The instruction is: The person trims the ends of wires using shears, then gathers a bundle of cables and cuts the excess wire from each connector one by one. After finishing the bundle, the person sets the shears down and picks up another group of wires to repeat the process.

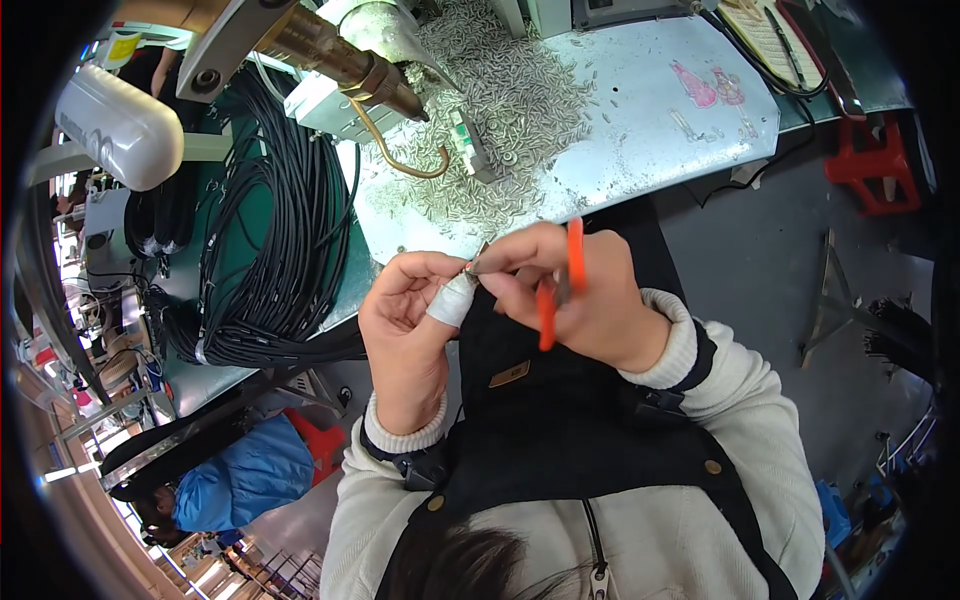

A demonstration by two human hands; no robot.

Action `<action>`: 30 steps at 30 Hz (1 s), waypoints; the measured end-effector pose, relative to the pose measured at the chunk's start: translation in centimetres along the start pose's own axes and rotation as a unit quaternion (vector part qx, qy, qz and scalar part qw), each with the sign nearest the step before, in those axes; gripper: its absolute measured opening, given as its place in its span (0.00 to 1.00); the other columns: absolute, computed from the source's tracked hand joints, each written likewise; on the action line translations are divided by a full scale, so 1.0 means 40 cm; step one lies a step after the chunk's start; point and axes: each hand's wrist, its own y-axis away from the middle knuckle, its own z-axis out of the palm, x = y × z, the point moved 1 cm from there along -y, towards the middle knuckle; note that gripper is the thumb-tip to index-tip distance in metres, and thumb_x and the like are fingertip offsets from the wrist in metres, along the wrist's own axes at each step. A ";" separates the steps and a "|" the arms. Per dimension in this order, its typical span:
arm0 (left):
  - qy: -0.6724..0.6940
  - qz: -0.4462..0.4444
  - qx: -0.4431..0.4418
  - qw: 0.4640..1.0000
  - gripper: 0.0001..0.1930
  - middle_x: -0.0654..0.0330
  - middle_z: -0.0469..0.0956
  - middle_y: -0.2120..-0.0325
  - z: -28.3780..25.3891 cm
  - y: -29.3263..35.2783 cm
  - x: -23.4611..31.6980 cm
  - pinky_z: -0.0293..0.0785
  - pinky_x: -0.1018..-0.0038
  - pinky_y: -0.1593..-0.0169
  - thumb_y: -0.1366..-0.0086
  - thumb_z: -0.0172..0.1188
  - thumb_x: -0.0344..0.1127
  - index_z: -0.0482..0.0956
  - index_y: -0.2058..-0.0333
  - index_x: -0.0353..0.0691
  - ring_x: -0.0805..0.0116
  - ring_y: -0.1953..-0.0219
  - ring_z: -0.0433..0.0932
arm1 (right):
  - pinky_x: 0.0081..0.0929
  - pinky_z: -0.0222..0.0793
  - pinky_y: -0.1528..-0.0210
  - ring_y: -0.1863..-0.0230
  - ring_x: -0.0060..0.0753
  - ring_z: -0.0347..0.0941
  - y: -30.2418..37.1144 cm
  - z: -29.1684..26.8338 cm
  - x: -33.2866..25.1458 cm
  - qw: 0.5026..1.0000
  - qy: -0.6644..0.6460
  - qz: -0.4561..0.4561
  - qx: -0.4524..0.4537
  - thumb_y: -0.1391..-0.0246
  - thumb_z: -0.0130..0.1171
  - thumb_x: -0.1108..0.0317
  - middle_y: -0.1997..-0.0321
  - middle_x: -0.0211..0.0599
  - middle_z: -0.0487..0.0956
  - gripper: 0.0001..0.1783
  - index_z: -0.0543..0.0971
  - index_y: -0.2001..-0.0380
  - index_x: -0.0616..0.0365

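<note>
My left hand point(405, 320), its thumb wrapped in white tape point(453, 300), pinches a tiny piece between thumb and forefinger. The piece is too small and too covered to name. Against it from the right come the thumb and forefinger of my right hand point(615, 300). That hand also keeps hold of a hand tool with orange handles point(576, 255), pliers or snips; its head is hidden by the fingers. Both hands meet just off the near edge of a pale metal worktop point(640, 120), where many small silvery metal pins point(500, 80) lie heaped.
A machine with a brass-coloured spindle point(370, 75) and a bent copper-coloured tube point(405, 165) overhangs the pins. Coiled black cables point(265, 230) lie on the left. A red stool point(870, 165) stands right. At lower left sits a person in blue point(245, 475).
</note>
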 end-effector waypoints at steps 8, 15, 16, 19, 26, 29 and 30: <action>0.037 -0.015 -0.017 0.999 0.06 0.70 0.63 0.83 -0.010 -0.005 0.000 0.47 0.87 0.84 0.45 0.54 0.27 0.68 0.68 0.35 0.86 0.85 0.55 | 0.19 0.60 0.85 0.86 0.24 0.70 0.001 -0.033 0.006 0.994 0.032 0.091 -0.056 0.61 0.61 0.64 0.87 0.32 0.71 0.12 0.70 0.78 0.60; -0.002 0.015 0.006 1.000 0.06 0.70 0.64 0.83 0.005 -0.004 0.001 0.46 0.88 0.84 0.45 0.54 0.26 0.68 0.69 0.35 0.87 0.86 0.54 | 0.20 0.61 0.85 0.87 0.28 0.69 0.016 -0.007 0.016 0.972 0.193 0.107 -0.084 0.66 0.65 0.58 0.88 0.33 0.70 0.18 0.70 0.81 0.60; -0.012 0.020 0.011 1.000 0.06 0.70 0.64 0.83 0.006 -0.005 0.000 0.46 0.88 0.84 0.45 0.54 0.26 0.68 0.69 0.35 0.87 0.86 0.54 | 0.20 0.61 0.85 0.88 0.29 0.68 0.017 -0.004 0.016 0.973 0.194 0.103 -0.076 0.66 0.65 0.59 0.89 0.33 0.70 0.18 0.70 0.81 0.60; -0.022 0.019 0.014 0.999 0.06 0.70 0.65 0.83 0.008 -0.010 0.001 0.46 0.88 0.85 0.45 0.53 0.26 0.68 0.69 0.35 0.87 0.86 0.54 | 0.23 0.62 0.84 0.87 0.33 0.69 0.019 0.002 0.016 0.972 0.200 0.106 -0.070 0.64 0.63 0.60 0.88 0.35 0.71 0.16 0.71 0.80 0.60; 0.122 -0.105 -0.076 0.984 0.07 0.68 0.67 0.79 -0.014 -0.070 0.000 0.48 0.89 0.84 0.44 0.52 0.24 0.69 0.66 0.33 0.86 0.85 0.56 | 0.21 0.60 0.85 0.90 0.26 0.67 0.034 0.015 0.063 0.990 0.071 0.113 -0.039 0.56 0.58 0.66 0.89 0.34 0.69 0.11 0.69 0.79 0.61; 0.206 -0.138 -0.081 0.965 0.07 0.69 0.65 0.81 -0.014 -0.134 -0.006 0.44 0.88 0.85 0.43 0.50 0.26 0.70 0.65 0.36 0.86 0.87 0.53 | 0.18 0.59 0.86 0.90 0.22 0.65 -0.014 -0.017 0.014 0.968 -0.083 0.235 0.014 0.51 0.54 0.67 0.88 0.32 0.68 0.11 0.68 0.77 0.63; 0.205 -0.138 -0.081 0.966 0.07 0.69 0.65 0.81 -0.013 -0.149 -0.007 0.44 0.88 0.85 0.43 0.50 0.26 0.70 0.65 0.36 0.86 0.87 0.53 | 0.18 0.59 0.86 0.90 0.22 0.65 -0.028 -0.021 0.009 0.968 -0.084 0.235 0.014 0.51 0.54 0.67 0.88 0.32 0.68 0.11 0.68 0.77 0.63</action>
